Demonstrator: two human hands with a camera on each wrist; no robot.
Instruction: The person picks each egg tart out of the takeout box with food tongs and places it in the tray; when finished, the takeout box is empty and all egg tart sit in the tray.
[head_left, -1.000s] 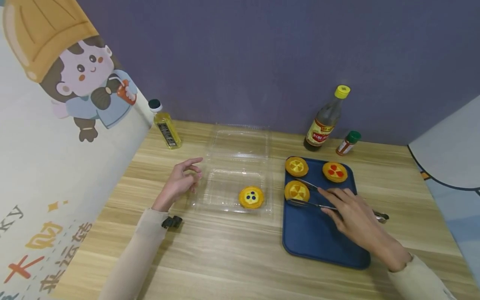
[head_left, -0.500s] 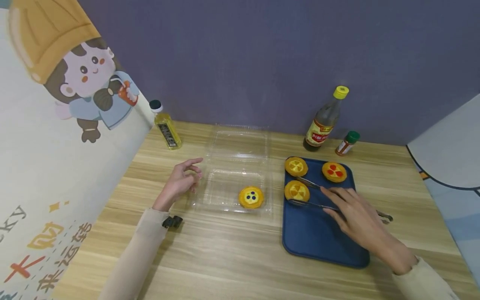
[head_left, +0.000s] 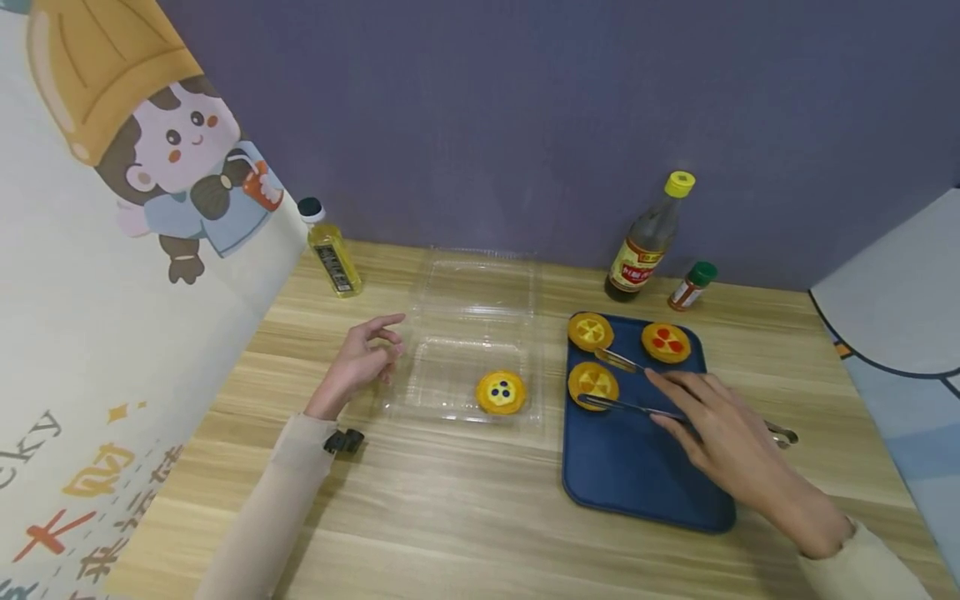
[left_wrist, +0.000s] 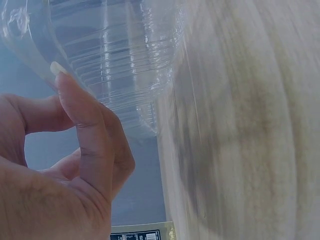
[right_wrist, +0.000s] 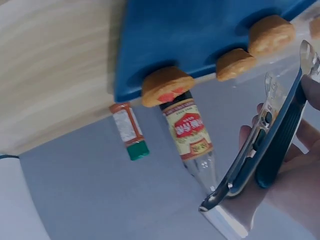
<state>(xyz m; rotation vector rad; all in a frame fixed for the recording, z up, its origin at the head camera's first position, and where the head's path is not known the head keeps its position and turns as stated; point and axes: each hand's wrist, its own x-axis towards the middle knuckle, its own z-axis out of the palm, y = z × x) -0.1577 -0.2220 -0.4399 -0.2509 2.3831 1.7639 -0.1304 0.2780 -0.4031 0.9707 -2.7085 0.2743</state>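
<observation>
My right hand (head_left: 723, 429) holds metal tongs (right_wrist: 270, 135) over the blue tray (head_left: 637, 483). The tong arms are spread, their tips on either side of the nearer yellow-topped tart (head_left: 592, 382); whether they touch it I cannot tell. Behind it on the tray sit another yellow-topped tart (head_left: 590, 331) and a red-topped tart (head_left: 666, 342). My left hand (head_left: 365, 358) has loosely bent fingers and holds nothing, beside the left edge of a clear plastic clamshell box (head_left: 438, 387). The box lies with its lid folded back, and a tart with dark blue dots (head_left: 501, 392) sits in its front right corner.
A bottle of yellow oil (head_left: 334, 260) stands at the back left. Behind the tray are a dark sauce bottle (head_left: 637, 260) with a yellow cap and a small green-capped jar (head_left: 692, 287). A purple-grey wall (head_left: 480, 125) closes off the table's back edge.
My right hand and the tongs have shifted a little to the right, and the tong tips stand slightly farther apart. The left hand and the tarts have stayed in place.
</observation>
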